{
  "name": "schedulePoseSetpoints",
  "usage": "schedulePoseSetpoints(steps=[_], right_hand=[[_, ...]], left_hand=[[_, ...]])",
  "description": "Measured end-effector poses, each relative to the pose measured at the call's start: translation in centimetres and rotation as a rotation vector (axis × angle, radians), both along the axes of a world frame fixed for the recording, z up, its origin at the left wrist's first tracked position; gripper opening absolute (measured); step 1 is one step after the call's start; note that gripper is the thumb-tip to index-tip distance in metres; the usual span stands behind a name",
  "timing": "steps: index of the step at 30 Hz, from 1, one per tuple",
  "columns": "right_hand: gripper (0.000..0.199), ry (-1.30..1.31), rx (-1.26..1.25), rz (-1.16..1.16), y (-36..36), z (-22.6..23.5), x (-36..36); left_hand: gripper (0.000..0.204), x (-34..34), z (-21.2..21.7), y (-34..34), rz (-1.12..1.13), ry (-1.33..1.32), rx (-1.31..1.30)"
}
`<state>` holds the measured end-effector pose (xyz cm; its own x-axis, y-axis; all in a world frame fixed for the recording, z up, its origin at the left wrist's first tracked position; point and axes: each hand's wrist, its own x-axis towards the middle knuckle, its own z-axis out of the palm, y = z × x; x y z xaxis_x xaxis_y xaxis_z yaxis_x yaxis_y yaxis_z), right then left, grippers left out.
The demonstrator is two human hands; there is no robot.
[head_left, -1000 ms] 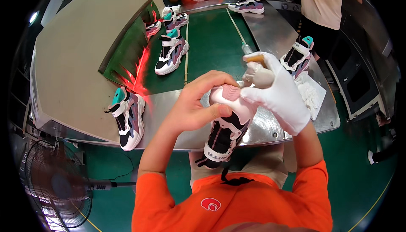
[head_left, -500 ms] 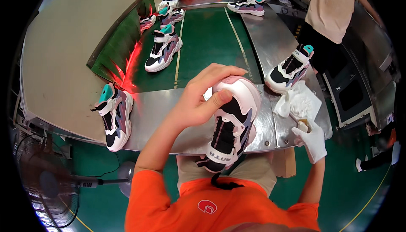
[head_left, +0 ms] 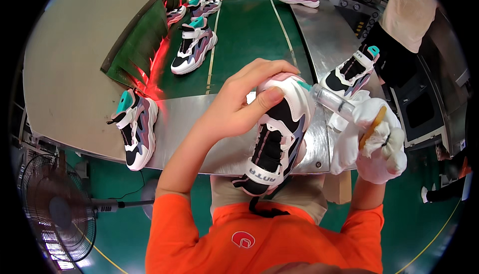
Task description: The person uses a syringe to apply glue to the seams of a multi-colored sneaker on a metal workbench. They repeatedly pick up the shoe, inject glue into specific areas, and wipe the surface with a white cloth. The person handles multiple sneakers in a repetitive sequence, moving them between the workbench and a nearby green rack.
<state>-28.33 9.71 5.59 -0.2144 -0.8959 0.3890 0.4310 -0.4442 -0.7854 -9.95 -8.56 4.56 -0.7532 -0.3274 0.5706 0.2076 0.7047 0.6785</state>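
My bare left hand (head_left: 242, 102) is wrapped over the toe of a sneaker (head_left: 269, 146), thumb on the upper. The shoe is white, black and grey-purple; its toe points away from me and its heel hangs over the table edge. My right hand (head_left: 376, 161), in a white glove, grips a clear syringe (head_left: 334, 100) with a teal tip. That tip meets the toe's side edge where sole and upper join. A yellowish-brown flat piece (head_left: 373, 128) and some crumpled white material also show in the gloved fingers; I cannot tell their kind.
Matching sneakers stand on the metal table at left (head_left: 137, 132) and right (head_left: 352, 72). Another (head_left: 194, 47) rides the green conveyor belt (head_left: 249, 39) beside a red-lit opening. A fan (head_left: 60, 209) stands lower left. Co-workers are at the far end and at right (head_left: 409, 14).
My right hand has risen from beside the white cloth and moved toward the shoe, bringing the syringe tip to its toe. My left hand keeps its hold on the shoe.
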Motion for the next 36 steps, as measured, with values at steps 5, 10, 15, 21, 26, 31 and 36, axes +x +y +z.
schedulePoseSetpoints(steps=[5, 10, 15, 21, 26, 31, 36], right_hand=[[0.081, 0.192, 0.12, -0.044, -0.8, 0.7, 0.1], [0.081, 0.239, 0.236, -0.055, -1.1, 1.2, 0.4], [0.071, 0.148, 0.042, 0.094, -2.4, -0.5, -0.3], [0.063, 0.068, 0.07, 0.136, -4.5, -2.7, 0.5], [0.058, 0.037, 0.141, 0.174, -6.2, -4.4, 1.2], [0.055, 0.053, 0.228, 0.176, -7.6, -6.2, 2.0], [0.058, -0.004, 0.327, 0.102, -7.9, -8.2, 2.7]], left_hand=[[0.041, 0.2, -0.2, -0.2, -0.001, 0.008, -0.038], [0.045, 0.5, -0.8, -0.7, -0.026, -0.002, 0.101], [0.048, 1.7, -1.8, -1.5, 0.033, 0.025, 0.202], [0.046, 2.4, -3.6, -2.8, 0.079, 0.157, 0.324], [0.047, 3.5, -6.4, -4.5, 0.192, 0.236, 0.462], [0.049, 4.1, -8.6, -5.6, 0.256, 0.271, 0.619], [0.048, 4.6, -10.4, -6.1, 0.267, 0.308, 0.72]])
